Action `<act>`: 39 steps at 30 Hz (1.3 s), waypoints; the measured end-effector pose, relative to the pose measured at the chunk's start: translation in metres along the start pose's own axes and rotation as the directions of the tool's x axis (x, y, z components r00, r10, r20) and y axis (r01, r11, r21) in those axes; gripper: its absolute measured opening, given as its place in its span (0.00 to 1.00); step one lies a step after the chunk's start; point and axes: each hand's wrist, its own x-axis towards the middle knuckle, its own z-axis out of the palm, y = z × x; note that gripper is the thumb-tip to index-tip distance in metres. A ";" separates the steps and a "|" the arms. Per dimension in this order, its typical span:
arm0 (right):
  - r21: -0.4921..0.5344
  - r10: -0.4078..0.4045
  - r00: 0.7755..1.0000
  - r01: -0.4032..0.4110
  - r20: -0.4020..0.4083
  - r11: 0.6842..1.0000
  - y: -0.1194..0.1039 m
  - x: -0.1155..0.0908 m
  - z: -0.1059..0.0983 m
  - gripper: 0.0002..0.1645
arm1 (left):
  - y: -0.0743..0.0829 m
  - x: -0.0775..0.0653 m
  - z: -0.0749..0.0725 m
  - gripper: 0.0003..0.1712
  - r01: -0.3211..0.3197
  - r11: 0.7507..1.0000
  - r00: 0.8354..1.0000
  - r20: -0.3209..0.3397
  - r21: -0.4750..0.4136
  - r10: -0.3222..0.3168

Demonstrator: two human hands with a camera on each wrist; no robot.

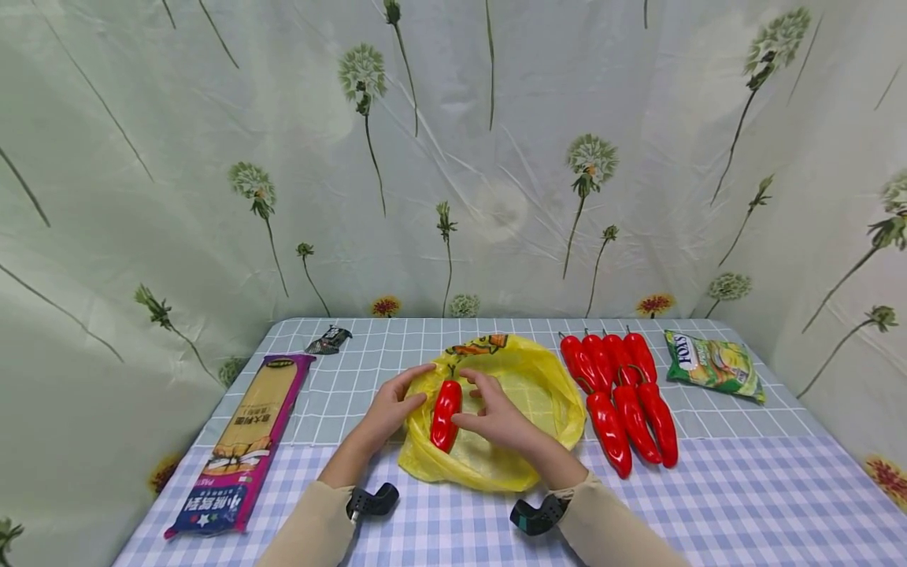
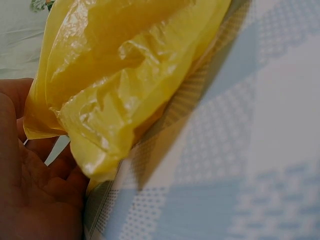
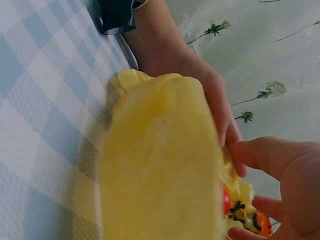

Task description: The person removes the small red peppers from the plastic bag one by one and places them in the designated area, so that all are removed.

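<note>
A round, open yellow plastic bag (image 1: 524, 394) spreads on the table, its near side puffed up in the left wrist view. Inside its left part lies a red chili pepper (image 1: 446, 416), green stem pointing away. My left hand (image 1: 388, 403) rests against the bag's left rim, thumb and forefinger apart; its other fingers are partly hidden behind the plastic (image 2: 125, 75). Over the bag, my right hand (image 1: 499, 413) has its fingers spread and loosely bent. Its thumb tip is close to the pepper's right side; whether they touch, I cannot tell.
Several red chili peppers (image 1: 609, 433) lie in two rows right of the bag. Beyond them is a green FOX'S candy packet (image 1: 716, 365). A long pasta packet (image 1: 244, 445) lies at left, with a small black wrapper (image 1: 329, 340) behind it. A floral curtain (image 1: 496, 205) hangs behind.
</note>
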 end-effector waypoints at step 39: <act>-0.247 0.022 0.995 -0.044 -0.093 0.968 0.003 0.002 0.036 0.53 | 0.001 -0.002 -0.001 0.29 -0.036 0.999 0.999 0.031 -0.033 0.037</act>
